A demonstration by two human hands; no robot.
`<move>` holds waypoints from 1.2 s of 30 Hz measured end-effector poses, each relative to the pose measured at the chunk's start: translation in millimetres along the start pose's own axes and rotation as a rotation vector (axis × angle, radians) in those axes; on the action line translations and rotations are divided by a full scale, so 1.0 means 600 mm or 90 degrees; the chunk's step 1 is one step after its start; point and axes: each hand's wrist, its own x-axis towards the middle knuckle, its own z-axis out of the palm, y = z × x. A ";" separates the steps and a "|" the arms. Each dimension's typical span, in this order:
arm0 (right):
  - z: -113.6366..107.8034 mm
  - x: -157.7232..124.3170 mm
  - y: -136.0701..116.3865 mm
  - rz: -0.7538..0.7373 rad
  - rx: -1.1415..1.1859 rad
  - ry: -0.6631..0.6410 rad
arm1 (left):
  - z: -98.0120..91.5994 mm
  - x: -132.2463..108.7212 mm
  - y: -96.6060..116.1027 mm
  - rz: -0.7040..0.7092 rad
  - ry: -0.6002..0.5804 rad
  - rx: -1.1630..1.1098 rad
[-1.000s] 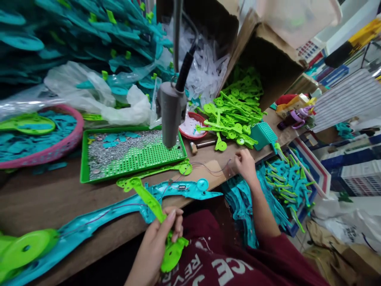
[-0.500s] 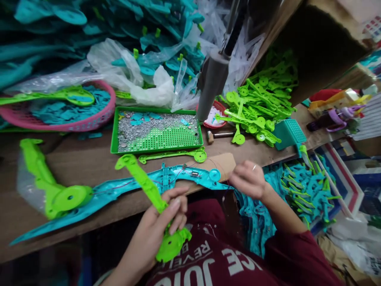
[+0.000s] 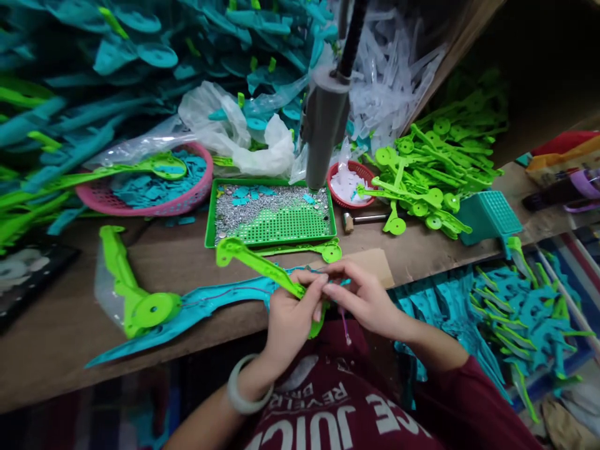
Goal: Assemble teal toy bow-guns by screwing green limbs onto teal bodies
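My left hand (image 3: 293,322) is closed around a long lime-green plastic part (image 3: 255,262), whose round end is mostly behind my fingers. My right hand (image 3: 370,303) meets it at the fingertips, pinching a thin purple wire (image 3: 345,328) that dangles below. Exactly where the wire runs between the fingers is hidden. Beneath both hands a long turquoise plastic half-shell (image 3: 225,297) lies along the table edge, its right part covered by the hands. On its left end rests another lime-green part (image 3: 154,309) with a round disc and a clear plastic piece.
A green tray (image 3: 272,240) of screws stands behind the hands, below a hanging grey electric screwdriver (image 3: 325,131). Beside it are a pink basket (image 3: 206,181), a small red basket (image 3: 344,200), a hammer (image 3: 370,217) and piled green parts (image 3: 431,175). Turquoise parts (image 3: 520,312) lie lower right.
My right hand has moved left from the shell's right end to meet my left hand. My left hand has lifted the green part slightly over the shell. The view has shifted left.
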 end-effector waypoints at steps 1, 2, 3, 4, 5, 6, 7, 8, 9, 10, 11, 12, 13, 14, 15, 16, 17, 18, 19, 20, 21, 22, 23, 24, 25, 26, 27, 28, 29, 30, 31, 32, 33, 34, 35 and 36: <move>-0.004 0.003 -0.005 0.021 0.011 -0.006 | 0.002 0.007 0.001 -0.016 -0.015 -0.004; -0.010 0.006 -0.009 0.030 0.015 -0.006 | 0.004 0.012 0.002 -0.042 -0.038 -0.019; -0.017 0.008 -0.012 0.030 0.011 -0.004 | 0.007 0.017 0.003 -0.072 -0.061 -0.043; -0.025 0.010 -0.015 0.026 -0.007 -0.008 | 0.009 0.020 0.006 -0.104 -0.083 -0.074; -0.033 0.011 -0.017 0.013 -0.040 -0.014 | 0.011 0.022 0.009 -0.136 -0.104 -0.110; -0.042 0.011 -0.019 -0.010 -0.084 -0.019 | 0.012 0.024 0.013 -0.170 -0.121 -0.150; -0.052 0.011 -0.022 -0.040 -0.132 -0.022 | 0.012 0.024 0.018 -0.208 -0.133 -0.194; -0.061 0.010 -0.025 -0.069 -0.173 -0.018 | 0.011 0.024 0.022 -0.254 -0.149 -0.238; -0.071 0.009 -0.030 -0.085 -0.191 -0.009 | 0.007 0.023 0.026 -0.309 -0.171 -0.279; -0.079 0.007 -0.035 -0.082 -0.181 0.002 | 0.002 0.020 0.029 -0.368 -0.204 -0.312; -0.087 0.006 -0.042 -0.066 -0.147 0.014 | -0.004 0.015 0.031 -0.430 -0.249 -0.335; -0.092 0.005 -0.049 -0.042 -0.108 0.016 | -0.011 0.008 0.032 -0.491 -0.308 -0.345; -0.095 0.004 -0.056 -0.021 -0.080 -0.003 | -0.019 0.000 0.034 -0.547 -0.378 -0.340; -0.096 0.005 -0.064 -0.010 -0.071 -0.049 | -0.026 -0.010 0.036 -0.590 -0.455 -0.319; -0.095 0.007 -0.072 -0.009 -0.087 -0.121 | -0.032 -0.019 0.040 -0.617 -0.537 -0.281; -0.094 0.011 -0.079 -0.019 -0.123 -0.205 | -0.038 -0.027 0.045 -0.625 -0.616 -0.230; -0.094 0.017 -0.086 -0.032 -0.169 -0.286 | -0.043 -0.033 0.052 -0.615 -0.681 -0.170; -0.094 0.023 -0.093 -0.047 -0.215 -0.350 | -0.048 -0.036 0.061 -0.591 -0.726 -0.103; -0.096 0.030 -0.099 -0.062 -0.253 -0.391 | -0.052 -0.036 0.070 -0.556 -0.745 -0.035; -0.098 0.038 -0.106 -0.074 -0.282 -0.415 | -0.056 -0.033 0.080 -0.518 -0.736 0.028; -0.100 0.046 -0.112 -0.084 -0.299 -0.432 | -0.060 -0.027 0.089 -0.480 -0.707 0.082; -0.100 0.054 -0.119 -0.097 -0.304 -0.453 | -0.064 -0.019 0.096 -0.446 -0.674 0.129; -0.097 0.060 -0.125 -0.110 -0.310 -0.487 | -0.067 -0.010 0.103 -0.418 -0.650 0.169; -0.092 0.066 -0.129 -0.123 -0.323 -0.530 | -0.071 0.000 0.107 -0.399 -0.638 0.196; -0.083 0.071 -0.133 -0.134 -0.347 -0.573 | -0.073 0.009 0.110 -0.390 -0.638 0.209; -0.073 0.075 -0.135 -0.138 -0.379 -0.606 | -0.075 0.017 0.111 -0.391 -0.646 0.213; -0.063 0.078 -0.136 -0.132 -0.412 -0.626 | -0.077 0.023 0.111 -0.401 -0.656 0.208; -0.053 0.081 -0.135 -0.118 -0.438 -0.639 | -0.077 0.028 0.109 -0.422 -0.661 0.190; -0.046 0.085 -0.134 -0.101 -0.451 -0.645 | -0.078 0.032 0.106 -0.451 -0.661 0.163; -0.041 0.088 -0.132 -0.087 -0.449 -0.647 | -0.078 0.034 0.103 -0.484 -0.659 0.131; -0.040 0.092 -0.131 -0.077 -0.438 -0.649 | -0.079 0.034 0.100 -0.516 -0.660 0.097; -0.040 0.096 -0.130 -0.072 -0.422 -0.652 | -0.079 0.035 0.098 -0.541 -0.666 0.064; -0.042 0.099 -0.129 -0.066 -0.405 -0.659 | -0.079 0.035 0.095 -0.559 -0.677 0.036; -0.043 0.102 -0.129 -0.059 -0.391 -0.667 | -0.080 0.035 0.094 -0.567 -0.688 0.017; -0.043 0.104 -0.129 -0.051 -0.384 -0.679 | -0.081 0.035 0.093 -0.566 -0.695 0.009; -0.042 0.105 -0.128 -0.046 -0.385 -0.691 | -0.082 0.035 0.092 -0.560 -0.701 0.013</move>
